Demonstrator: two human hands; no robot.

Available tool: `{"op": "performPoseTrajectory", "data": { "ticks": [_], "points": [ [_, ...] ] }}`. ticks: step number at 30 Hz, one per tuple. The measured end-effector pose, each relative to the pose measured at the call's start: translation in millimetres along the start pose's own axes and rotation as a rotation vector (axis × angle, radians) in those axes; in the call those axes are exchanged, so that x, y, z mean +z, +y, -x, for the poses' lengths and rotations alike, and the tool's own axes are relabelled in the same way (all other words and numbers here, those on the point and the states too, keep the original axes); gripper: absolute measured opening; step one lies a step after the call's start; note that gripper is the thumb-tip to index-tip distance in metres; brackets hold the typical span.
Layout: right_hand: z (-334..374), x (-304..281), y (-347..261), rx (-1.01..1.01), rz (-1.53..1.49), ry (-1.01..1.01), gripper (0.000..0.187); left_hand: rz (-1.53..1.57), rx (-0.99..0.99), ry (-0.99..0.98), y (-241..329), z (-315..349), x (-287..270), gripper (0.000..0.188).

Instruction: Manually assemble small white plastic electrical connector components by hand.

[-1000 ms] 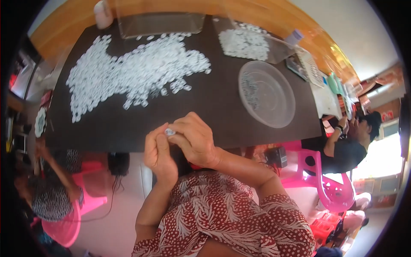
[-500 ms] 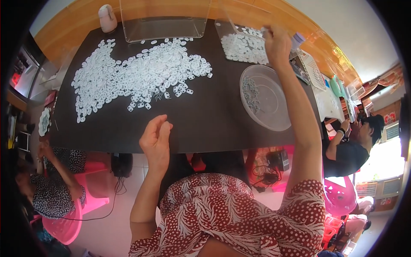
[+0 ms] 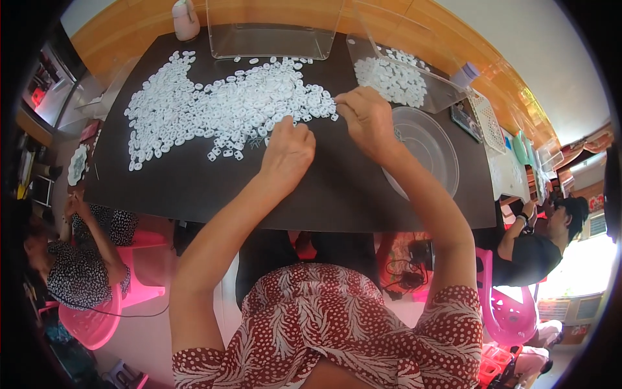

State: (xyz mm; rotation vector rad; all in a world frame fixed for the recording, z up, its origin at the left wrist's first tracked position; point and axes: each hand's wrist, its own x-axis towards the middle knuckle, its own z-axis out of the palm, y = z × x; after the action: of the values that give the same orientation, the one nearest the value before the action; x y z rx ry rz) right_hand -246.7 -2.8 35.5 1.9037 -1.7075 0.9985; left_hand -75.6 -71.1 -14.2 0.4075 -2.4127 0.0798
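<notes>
A wide heap of small white plastic pieces with holes [image 3: 259, 94] covers the far left and middle of the dark table [image 3: 214, 188]. My left hand [image 3: 289, 150] is at the heap's near edge, fingers curled down. Its fingertips are hidden, so what they hold cannot be made out. Beside it lie a few thin grey metal bits [image 3: 257, 141]. My right hand [image 3: 368, 122] is at the heap's right end, thumb and forefinger pinched together next to the outermost white pieces. Whether a piece is between them is too small to tell. Its wrist partly covers a round clear plastic tray [image 3: 431, 152].
Behind the right hand, a tilted clear box [image 3: 447, 95] holds more white pieces [image 3: 392, 78]. A large clear bin [image 3: 272, 42] and a pink bottle [image 3: 186, 23] stand at the back. A phone [image 3: 465, 121] lies on the right. People sit at left and right.
My right hand has come from the clear box at back right leftward to the heap's right end. My left hand has moved forward and right to the heap, its fingers now curled.
</notes>
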Motion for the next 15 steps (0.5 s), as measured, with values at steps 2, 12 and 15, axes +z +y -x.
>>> {"op": "performPoseTrajectory", "data": {
  "ticks": [2,12,15],
  "points": [
    [1.3,-5.9,-3.9,0.065,-0.091,0.002,0.010,-0.062,0.140,-0.102,-3.7,-2.4,7.6,0.008],
    [22.7,-16.4,-18.3,0.174,-0.198,-0.083,0.010,-0.072,0.188,-0.137,3.4,-8.1,14.8,0.003],
    [27.6,-13.3,-28.2,0.165,-0.229,-0.080,0.010,-0.009,0.155,-0.108,6.4,-7.7,17.8,0.004]
  ]
}}
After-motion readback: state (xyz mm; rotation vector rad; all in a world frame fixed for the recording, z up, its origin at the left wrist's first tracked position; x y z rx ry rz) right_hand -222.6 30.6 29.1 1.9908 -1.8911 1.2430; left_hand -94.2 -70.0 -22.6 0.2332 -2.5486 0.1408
